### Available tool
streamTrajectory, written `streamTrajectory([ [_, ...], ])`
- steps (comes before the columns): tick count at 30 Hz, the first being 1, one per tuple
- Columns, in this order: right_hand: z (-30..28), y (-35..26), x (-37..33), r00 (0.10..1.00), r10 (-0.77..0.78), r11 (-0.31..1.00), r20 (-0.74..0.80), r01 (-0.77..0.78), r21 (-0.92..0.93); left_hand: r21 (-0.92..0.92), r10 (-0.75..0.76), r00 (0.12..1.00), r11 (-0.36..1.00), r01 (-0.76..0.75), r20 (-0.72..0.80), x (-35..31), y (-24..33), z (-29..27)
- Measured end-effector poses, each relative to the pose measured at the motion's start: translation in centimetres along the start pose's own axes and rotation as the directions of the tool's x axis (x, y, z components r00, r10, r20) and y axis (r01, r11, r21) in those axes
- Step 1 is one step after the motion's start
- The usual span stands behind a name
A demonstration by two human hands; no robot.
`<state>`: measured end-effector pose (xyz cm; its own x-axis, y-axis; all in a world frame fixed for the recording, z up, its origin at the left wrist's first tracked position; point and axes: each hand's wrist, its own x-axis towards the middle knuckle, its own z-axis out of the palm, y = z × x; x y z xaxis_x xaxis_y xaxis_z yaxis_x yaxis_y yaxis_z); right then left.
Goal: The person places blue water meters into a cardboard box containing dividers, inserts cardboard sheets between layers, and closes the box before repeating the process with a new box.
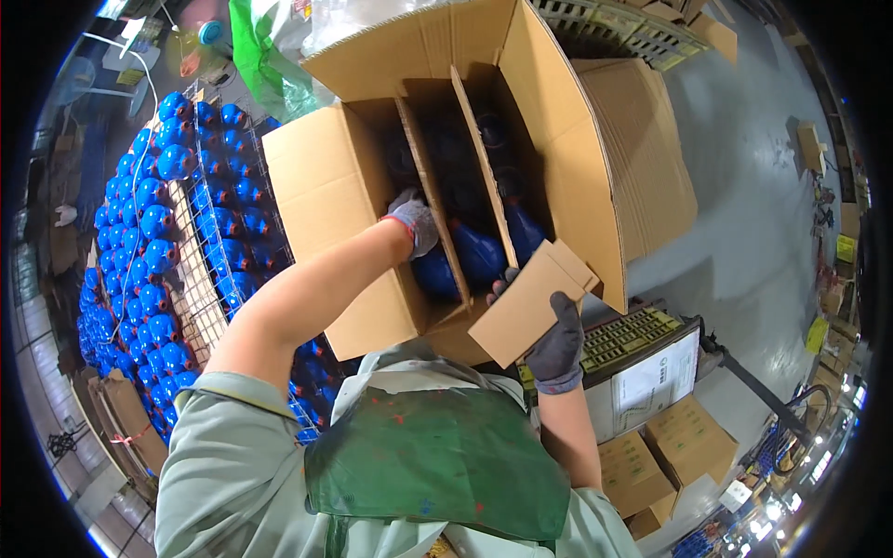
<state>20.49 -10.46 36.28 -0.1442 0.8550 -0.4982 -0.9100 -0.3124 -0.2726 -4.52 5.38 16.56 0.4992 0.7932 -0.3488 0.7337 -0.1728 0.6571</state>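
A large open cardboard carton (339,177) stands in front of me with its flaps spread. Two upright cardboard dividers (484,158) split it into three lanes. Glossy dark blue rounded objects (476,251) sit in the lanes; shadow hides their far parts. My left hand (416,221), in a grey glove, reaches down into the left lane beside the left divider; its fingers are mostly hidden. My right hand (558,344), in a dark grey glove, grips a small stack of flat cardboard pieces (526,302) above the carton's near right corner.
Many blue round objects (153,251) with reddish tips fill wire racks (191,270) on the left. Flattened cardboard (651,158) lies right of the carton. A yellowish crate (623,33) stands behind. Closed cartons (688,437) and a pallet-truck handle (758,386) are at the near right.
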Motion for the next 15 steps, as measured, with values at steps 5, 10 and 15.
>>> streamTrajectory([
  [5, -0.8, 0.5, -0.1, 0.991, -0.11, 0.991, -0.079, 0.104, -0.08, 0.72, 0.101, 0.986, 0.674, -0.165, 0.131, -3.2, 12.0, -10.7],
  [10, -4.6, 5.7, 0.5, 0.97, -0.185, 0.953, -0.157, 0.138, -0.268, -0.042, -0.054, 0.906, 0.996, 0.078, 0.42, -9.1, 20.3, -13.0],
  [15, -4.7, 3.6, -0.4, 0.985, -0.107, 0.994, -0.138, 0.104, -0.024, 0.808, 0.343, 0.934, 0.521, -0.275, 0.097, -2.0, 19.4, -11.5],
])
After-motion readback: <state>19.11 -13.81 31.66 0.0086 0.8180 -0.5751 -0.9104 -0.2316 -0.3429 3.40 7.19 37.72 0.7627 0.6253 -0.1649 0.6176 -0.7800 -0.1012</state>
